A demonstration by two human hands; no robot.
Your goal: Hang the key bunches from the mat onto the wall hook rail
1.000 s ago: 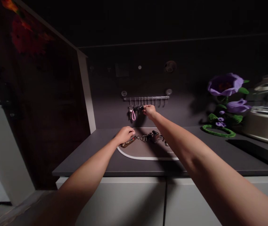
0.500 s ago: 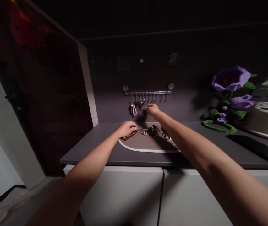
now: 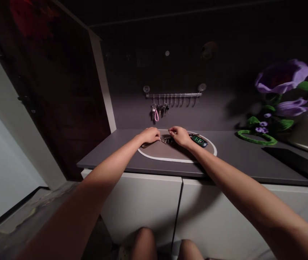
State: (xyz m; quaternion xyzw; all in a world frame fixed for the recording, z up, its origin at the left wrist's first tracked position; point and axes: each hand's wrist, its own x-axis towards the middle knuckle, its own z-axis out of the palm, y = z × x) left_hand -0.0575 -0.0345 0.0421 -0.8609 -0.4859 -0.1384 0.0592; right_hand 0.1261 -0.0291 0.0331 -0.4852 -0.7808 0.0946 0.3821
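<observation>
My left hand (image 3: 151, 135) is closed over the left part of an oval brown mat (image 3: 167, 153) with a white rim. Metal keys (image 3: 166, 140) lie at its fingertips, and a brownish item (image 3: 145, 145) shows partly beneath it. My right hand (image 3: 180, 135) hovers low over the mat's middle, thumb and fingers pinched together. What lies between those fingers is too small to make out. Right of that hand rests a dark object with green-lit outlines (image 3: 198, 140). Part of the pile is hidden behind the right hand.
On the wall above, a clear hook rail (image 3: 174, 95) carries several keys (image 3: 164, 108) and a pink loop (image 3: 156, 115) at its left end. Purple flowers (image 3: 283, 81), a green ring (image 3: 256, 138) and a dark flat slab (image 3: 291, 162) are on the right of the counter (image 3: 232, 164).
My right hand has come down from just below the hook rail to the mat. The left hand stays by the keys. The view has tilted downward, and my knees now show.
</observation>
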